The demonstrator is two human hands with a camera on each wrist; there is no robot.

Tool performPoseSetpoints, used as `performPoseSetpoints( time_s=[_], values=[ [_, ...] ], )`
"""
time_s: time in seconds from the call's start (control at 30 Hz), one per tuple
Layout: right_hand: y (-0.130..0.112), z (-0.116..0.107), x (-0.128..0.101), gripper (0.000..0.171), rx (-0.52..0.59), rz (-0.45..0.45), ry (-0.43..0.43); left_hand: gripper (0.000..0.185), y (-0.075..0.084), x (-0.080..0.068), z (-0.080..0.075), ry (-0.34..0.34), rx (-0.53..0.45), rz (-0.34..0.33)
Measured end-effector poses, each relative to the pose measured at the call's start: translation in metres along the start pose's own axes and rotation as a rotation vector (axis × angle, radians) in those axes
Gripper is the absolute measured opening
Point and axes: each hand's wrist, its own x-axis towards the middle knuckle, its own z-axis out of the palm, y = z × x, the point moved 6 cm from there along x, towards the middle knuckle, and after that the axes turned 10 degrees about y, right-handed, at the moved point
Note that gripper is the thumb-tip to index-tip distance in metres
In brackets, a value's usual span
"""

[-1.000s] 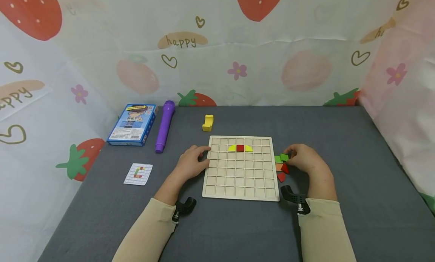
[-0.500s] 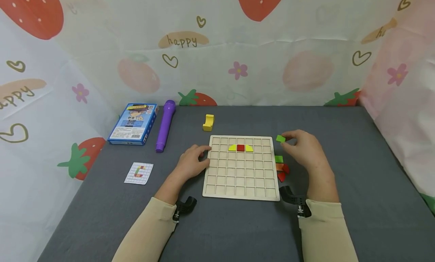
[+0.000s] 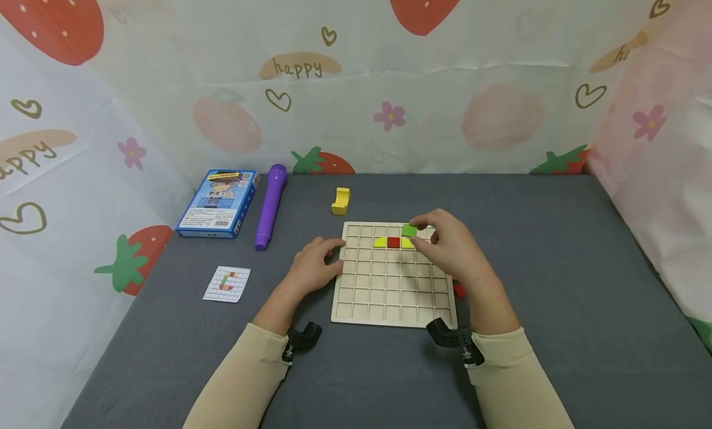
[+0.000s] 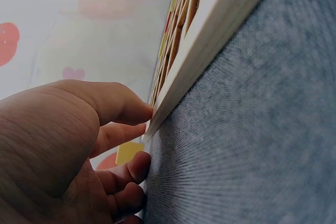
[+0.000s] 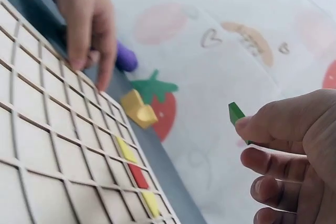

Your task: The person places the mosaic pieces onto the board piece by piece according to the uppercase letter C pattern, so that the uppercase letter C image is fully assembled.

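Observation:
A wooden grid board (image 3: 389, 293) lies on the grey table. In its second row sit a red square (image 3: 393, 243) and yellow curved pieces (image 3: 380, 243) on either side. My right hand (image 3: 445, 243) hovers over the board's top right part and pinches a small green block (image 3: 409, 230) (image 5: 236, 115). The fingertips (image 4: 137, 113) of my left hand (image 3: 314, 265) rest against the board's left edge (image 4: 210, 45). A red piece (image 3: 459, 289) lies off the board's right side, partly hidden by my right wrist.
A yellow U-shaped block (image 3: 340, 201) lies beyond the board. A purple marker (image 3: 270, 205), a blue box (image 3: 218, 203) and a pattern card (image 3: 226, 284) lie at the left. Strawberry-print cloth walls stand around the table.
My right hand lifted the green block from the pile right of the board and carried it left, over the board's top rows. The left hand stayed on the board's edge.

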Motion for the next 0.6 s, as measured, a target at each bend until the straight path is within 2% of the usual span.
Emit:
performPoseSetpoints(
  time_s=[0.2,0.43,0.6],
  values=[
    [-0.013,0.037,0.001,0.031,-0.095,-0.048,-0.049,0.045,-0.001,0.000,0.000,0.001,0.003,0.008],
    [-0.009,0.074,0.003,0.031,-0.178,-0.042,-0.086,0.045,0.001,0.000,-0.001,-0.004,0.000,0.004],
    [-0.006,0.090,0.002,0.030,-0.276,-0.038,-0.101,0.045,0.001,-0.001,-0.002,-0.004,0.003,0.001]
  ],
)
